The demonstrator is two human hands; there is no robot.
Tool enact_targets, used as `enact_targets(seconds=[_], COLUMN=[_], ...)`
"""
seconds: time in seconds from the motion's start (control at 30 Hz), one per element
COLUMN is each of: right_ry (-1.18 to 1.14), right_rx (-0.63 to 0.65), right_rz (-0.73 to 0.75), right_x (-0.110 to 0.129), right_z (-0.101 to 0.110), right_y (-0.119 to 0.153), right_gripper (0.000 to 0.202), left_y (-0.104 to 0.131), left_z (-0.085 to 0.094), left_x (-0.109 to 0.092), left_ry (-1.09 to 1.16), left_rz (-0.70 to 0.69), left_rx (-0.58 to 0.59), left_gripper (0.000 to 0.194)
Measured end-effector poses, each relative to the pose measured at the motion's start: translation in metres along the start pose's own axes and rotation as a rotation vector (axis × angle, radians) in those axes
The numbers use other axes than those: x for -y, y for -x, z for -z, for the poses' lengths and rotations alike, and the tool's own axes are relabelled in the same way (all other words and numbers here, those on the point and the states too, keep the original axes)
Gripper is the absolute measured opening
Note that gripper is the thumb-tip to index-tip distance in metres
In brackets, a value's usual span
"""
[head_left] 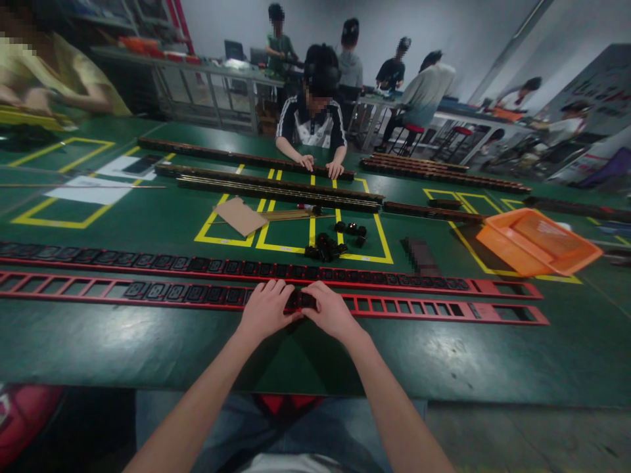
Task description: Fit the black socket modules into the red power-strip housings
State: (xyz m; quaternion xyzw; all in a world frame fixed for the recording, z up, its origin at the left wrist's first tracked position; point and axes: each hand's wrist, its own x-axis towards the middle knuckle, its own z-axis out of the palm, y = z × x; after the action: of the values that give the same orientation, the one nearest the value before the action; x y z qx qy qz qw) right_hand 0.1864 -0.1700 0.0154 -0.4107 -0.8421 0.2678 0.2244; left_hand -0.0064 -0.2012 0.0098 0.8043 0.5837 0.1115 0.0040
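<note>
Black socket (308,300) between both hands (294,309); red strip (399,307) beneath.

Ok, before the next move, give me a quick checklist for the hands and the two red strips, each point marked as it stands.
1. Left hand and right hand both at the near red strip: ok.
2. Black piece between the fingertips fully seated: cannot tell, the fingers cover much of it.
3. Openings right of the hands filled: not ok, a row is empty.
4. Openings at the near strip's left end filled: not ok, several are empty.
5. Loose black parts off both strips: ok, they lie beyond the far red strip.
6. Hands of the person opposite away from yours: ok.
</note>
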Motion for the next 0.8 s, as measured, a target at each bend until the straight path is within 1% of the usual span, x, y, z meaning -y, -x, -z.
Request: enact_targets(seconds=[0.13, 0.27, 0.43, 0.6, 0.8], right_ry=[0.115, 0.205, 0.185, 0.225, 0.17], right_rx=[0.029, -0.001, -0.038, -0.088, -0.049], right_rz=[-0.003, 0.032, 0.024, 0.006, 0.011], right_x=[0.006, 0.006, 0.001, -0.002, -0.005], right_z=[0.003, 0.004, -0.002, -0.004, -0.005], right_y=[0.001, 0.001, 0.002, 0.005, 0.004], right_gripper=[0.04, 0.037, 0.036, 0.036, 0.037], left_y=[0.0, 0.0, -0.001, -0.001, -0.001], left_z=[0.0, 0.0, -0.001, 0.0, 0.001], left_x=[0.0, 0.0, 0.0, 0.0, -0.001], left_ry=[-0.011, 0.001, 0.028, 0.012, 0.037], left_rz=[-0.001, 0.001, 0.02, 0.021, 0.018], left_rx=[-0.012, -0.007, 0.01, 0.011, 0.007], left_gripper=[0.046, 0.048, 0.046, 0.046, 0.044])
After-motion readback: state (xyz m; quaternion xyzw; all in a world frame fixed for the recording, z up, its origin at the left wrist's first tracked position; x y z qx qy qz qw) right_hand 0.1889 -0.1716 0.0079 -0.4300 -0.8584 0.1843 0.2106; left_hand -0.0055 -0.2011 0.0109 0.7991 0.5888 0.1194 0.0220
